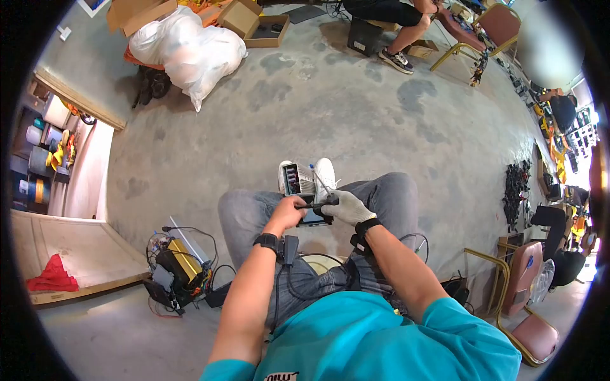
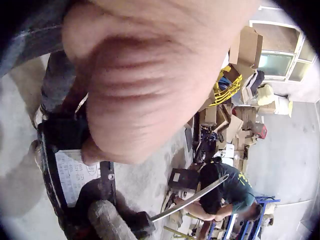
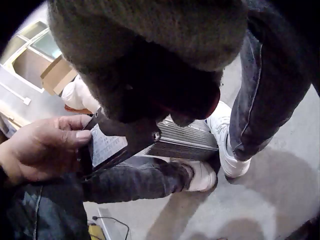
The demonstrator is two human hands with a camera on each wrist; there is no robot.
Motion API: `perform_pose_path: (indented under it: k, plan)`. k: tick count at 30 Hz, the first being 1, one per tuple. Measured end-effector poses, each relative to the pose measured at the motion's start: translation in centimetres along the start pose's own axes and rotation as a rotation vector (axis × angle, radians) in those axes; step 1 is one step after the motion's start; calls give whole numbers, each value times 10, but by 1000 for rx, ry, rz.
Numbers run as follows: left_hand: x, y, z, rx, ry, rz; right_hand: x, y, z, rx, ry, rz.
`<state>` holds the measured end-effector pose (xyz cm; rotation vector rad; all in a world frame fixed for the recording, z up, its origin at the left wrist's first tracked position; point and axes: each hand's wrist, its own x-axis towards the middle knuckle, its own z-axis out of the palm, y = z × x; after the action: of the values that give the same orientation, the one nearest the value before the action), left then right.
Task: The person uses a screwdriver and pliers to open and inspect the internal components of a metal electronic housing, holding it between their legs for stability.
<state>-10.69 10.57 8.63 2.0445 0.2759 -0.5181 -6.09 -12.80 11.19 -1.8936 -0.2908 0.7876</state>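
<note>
Head view: if the right hand (image 1: pixel 351 209) loosened its closed grip, the long-shafted tool (image 1: pixel 323 184) could have dropped. Left wrist view: the shaft (image 2: pixel 187 201) pointed outward, away from the labelled unit (image 2: pixel 72 175). Right wrist view: left hand (image 3: pixel 47 145) pinched the unit between the legs (image 3: pixel 135 182), its long axis running hand to hand.

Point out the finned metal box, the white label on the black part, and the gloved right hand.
Finned metal box (image 3: pixel 186 139): right wrist view, on its ribbed side.
White label (image 2: pixel 73 175): left wrist view, on its printed middle.
Gloved right hand (image 1: pixel 351 209): head view, on its back.
</note>
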Motion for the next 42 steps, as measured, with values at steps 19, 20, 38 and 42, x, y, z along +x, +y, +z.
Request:
perform_pose_path:
  k: [19, 20, 38, 42]
  plan:
    - [104, -88, 33, -409, 319, -559, 42, 17, -1, 958, 390, 442]
    - [106, -97, 40, -418, 326, -499, 46, 19, 2, 956, 390, 451]
    - [94, -31, 83, -60, 320, 18, 75, 38, 1, 1201, 457, 513]
    - [96, -9, 100, 26, 292, -68, 71, 50, -3, 1216, 496, 568]
